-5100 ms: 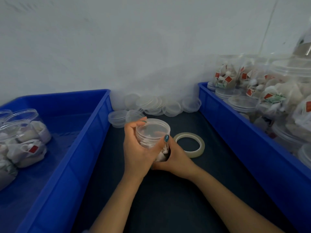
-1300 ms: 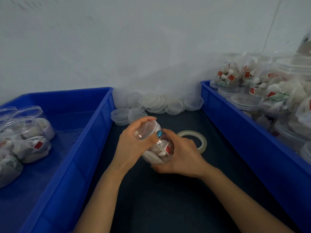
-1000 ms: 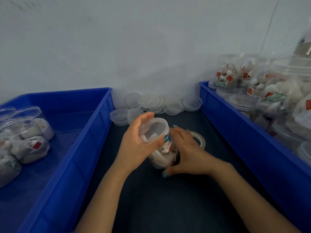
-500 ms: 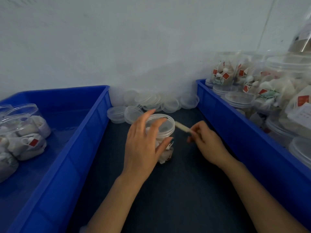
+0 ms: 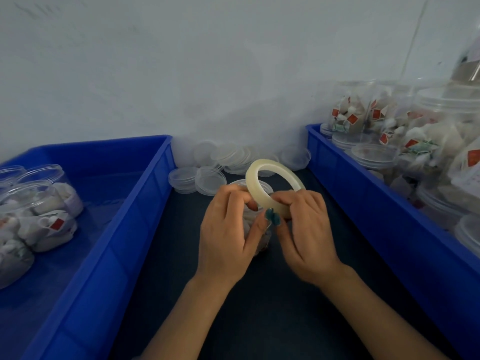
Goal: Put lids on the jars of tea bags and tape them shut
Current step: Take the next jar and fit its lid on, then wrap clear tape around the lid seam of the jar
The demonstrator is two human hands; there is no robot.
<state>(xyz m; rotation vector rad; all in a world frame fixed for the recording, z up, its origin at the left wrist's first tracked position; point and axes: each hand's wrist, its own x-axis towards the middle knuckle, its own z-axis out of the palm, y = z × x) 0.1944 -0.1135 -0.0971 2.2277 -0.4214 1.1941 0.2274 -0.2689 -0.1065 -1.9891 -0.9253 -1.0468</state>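
The jar (image 5: 266,239) stands upright on the dark surface (image 5: 259,307) between the two blue bins, long axis vertical and mouth up. Its lid (image 5: 239,183) is already seated and faces the camera. Most of its wall is hidden behind the hands, with only a strip of tea bags showing between the thumbs.

The tape roll (image 5: 252,181) is held just above and in front of the lid. It stands on edge and leans a little, its hole turned roughly toward the viewer. The right hand (image 5: 304,229) pinches the roll's lower arc between thumb and curled fingers. The left hand (image 5: 228,229) has its fingertips curled against the roll's near band, thumb meeting the other thumb. I cannot tell whether its palm also steadies the jar.

The step looks like finding the tape's free end. It is best done by turning the roll slowly under a nail until the edge catches, then peeling only a short tail. The roll should stay low beside the lid seam, so the strip lands across lid and wall without folding on itself.

Loose lids (image 5: 207,179) lie behind the jar, near the wall.
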